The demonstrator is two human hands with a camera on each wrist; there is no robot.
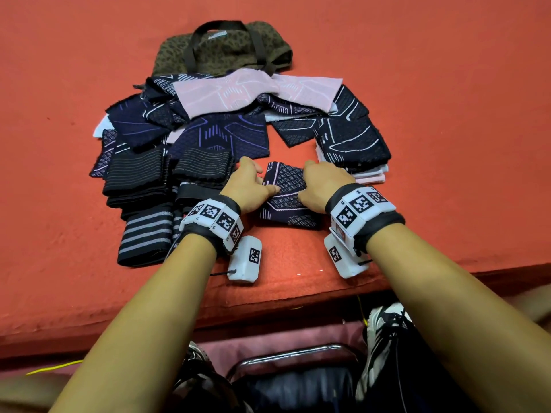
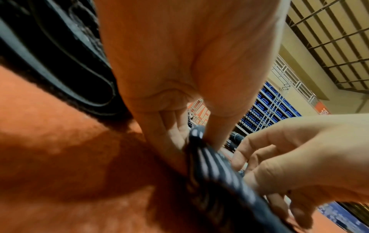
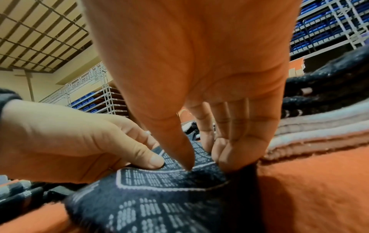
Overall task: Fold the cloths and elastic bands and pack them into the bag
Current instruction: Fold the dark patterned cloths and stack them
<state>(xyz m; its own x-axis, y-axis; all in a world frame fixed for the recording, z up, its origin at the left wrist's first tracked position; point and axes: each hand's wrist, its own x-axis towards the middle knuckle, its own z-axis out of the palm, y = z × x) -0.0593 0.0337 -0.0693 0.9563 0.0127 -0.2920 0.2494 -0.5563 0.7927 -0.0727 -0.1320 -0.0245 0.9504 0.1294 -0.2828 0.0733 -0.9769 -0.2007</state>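
A navy cloth [image 1: 286, 186] with pale pink lines lies partly folded near the table's front edge. My left hand [image 1: 264, 179] pinches its left side and my right hand [image 1: 304, 182] pinches its right side. In the left wrist view, my left hand [image 2: 196, 140] grips the cloth [image 2: 219, 181] edge between thumb and fingers. In the right wrist view, my right hand [image 3: 205, 164] pinches a raised fold of the cloth [image 3: 159, 197]. The olive spotted bag [image 1: 223, 49] lies flat at the back. Striped black elastic bands [image 1: 140, 177] lie to the left.
A loose heap of navy and pink cloths [image 1: 253, 90] lies between me and the bag. A stack of folded cloths [image 1: 354, 144] sits on the right. The red table [image 1: 447, 114] extends bare to the right. Below its front edge are a chair and shoes.
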